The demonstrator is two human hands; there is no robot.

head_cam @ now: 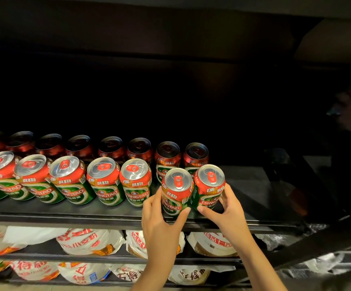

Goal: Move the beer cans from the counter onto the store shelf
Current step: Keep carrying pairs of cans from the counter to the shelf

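— Fingers of the left hand [159,219]?
— Curled round one beer can [177,190], at the front edge of the shelf [65,215].
— And next to it?
— The right hand [226,208] pinches a second can [209,185], touching the first. Both stand right of the shelf's front row of cans [69,181].

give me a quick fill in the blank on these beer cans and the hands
1. Each hand holds ____ can.
2. The left hand and right hand set their cans at the ____ end of the front row.
3. The lids of the cans are silver with ____ pull tabs.
4. Below the shelf lie white ____.

Missing: one; right; red; bags
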